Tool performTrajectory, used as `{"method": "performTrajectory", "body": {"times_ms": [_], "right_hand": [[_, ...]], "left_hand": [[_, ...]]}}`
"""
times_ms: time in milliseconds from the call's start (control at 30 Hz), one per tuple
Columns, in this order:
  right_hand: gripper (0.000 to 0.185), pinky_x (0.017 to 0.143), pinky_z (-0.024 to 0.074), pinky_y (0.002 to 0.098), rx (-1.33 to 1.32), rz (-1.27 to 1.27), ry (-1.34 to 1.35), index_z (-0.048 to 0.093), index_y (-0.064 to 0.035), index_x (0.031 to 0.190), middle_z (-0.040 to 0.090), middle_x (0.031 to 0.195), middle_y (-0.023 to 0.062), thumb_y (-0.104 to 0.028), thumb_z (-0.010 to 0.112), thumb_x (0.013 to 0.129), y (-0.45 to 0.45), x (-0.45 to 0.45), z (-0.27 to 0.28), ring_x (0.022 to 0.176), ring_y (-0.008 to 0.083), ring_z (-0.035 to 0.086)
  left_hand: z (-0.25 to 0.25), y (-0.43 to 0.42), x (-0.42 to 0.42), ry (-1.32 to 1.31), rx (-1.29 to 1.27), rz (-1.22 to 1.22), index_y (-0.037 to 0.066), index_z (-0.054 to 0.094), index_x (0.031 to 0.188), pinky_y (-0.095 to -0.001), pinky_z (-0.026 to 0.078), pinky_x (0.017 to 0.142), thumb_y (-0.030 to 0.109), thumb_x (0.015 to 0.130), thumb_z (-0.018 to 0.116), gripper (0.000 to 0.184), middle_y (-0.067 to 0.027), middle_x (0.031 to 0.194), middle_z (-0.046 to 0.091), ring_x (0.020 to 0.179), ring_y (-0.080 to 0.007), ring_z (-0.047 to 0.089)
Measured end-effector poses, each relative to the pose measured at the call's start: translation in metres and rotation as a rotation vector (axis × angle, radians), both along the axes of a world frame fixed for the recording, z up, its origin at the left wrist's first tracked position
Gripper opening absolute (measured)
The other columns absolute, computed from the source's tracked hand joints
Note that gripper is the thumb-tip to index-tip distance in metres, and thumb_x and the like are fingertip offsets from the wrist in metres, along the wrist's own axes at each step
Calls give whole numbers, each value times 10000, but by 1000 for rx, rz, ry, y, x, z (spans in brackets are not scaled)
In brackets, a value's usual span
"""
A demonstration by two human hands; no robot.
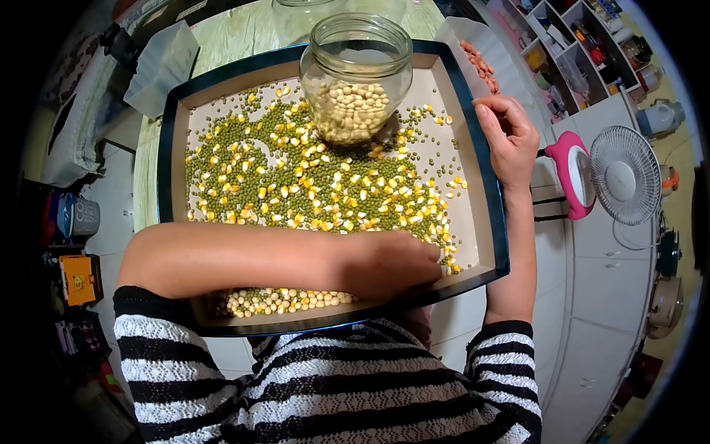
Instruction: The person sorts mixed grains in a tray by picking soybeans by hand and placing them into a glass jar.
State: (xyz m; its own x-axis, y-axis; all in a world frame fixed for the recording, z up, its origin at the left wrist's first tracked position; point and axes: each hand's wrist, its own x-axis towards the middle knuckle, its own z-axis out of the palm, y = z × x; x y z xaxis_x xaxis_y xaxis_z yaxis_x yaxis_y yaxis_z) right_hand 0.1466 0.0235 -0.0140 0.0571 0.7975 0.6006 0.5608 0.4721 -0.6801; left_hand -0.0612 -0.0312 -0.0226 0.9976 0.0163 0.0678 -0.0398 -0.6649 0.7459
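A shallow box tray (464, 194) with a dark rim holds green mung beans (285, 159) mixed with yellow-white corn kernels (347, 181). Along its near side lies a row of pale round beans (288, 302). My left forearm crosses the tray, and my left hand (396, 260) is low over the mix near the front right corner; its fingers are turned down and hidden. A glass jar (356, 78), without a lid and partly filled with pale beans, stands at the tray's far side. My right hand (510, 137) is at the right rim, thumb and forefinger pinched together; anything between them is hidden.
Right of the tray is a translucent container (458, 37) with reddish peanuts (481, 68). Another translucent container (163, 70) stands at the far left. A second glass jar (307, 11) is behind. A pink-framed stool (573, 176) and a fan (626, 175) are to the right.
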Motion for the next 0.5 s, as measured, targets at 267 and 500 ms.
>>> {"method": "performTrajectory", "body": {"times_ms": [267,500], "right_hand": [[70,572,414,185,15,6,-14,638,-6,825,591,764,10,-72,652,806,0,1,0,632,47,518],[68,564,408,183,28,8,-1,639,-6,824,590,764,10,-69,655,803,1,1,-1,626,46,509]], "left_hand": [[4,3,-2,-24,88,-9,6,530,851,-354,515,620,74,805,479,96,-133,828,539,691,-297,609],[8,14,-4,-55,-18,106,6,553,809,-390,509,650,85,762,526,96,-154,806,585,734,-323,613]]}}
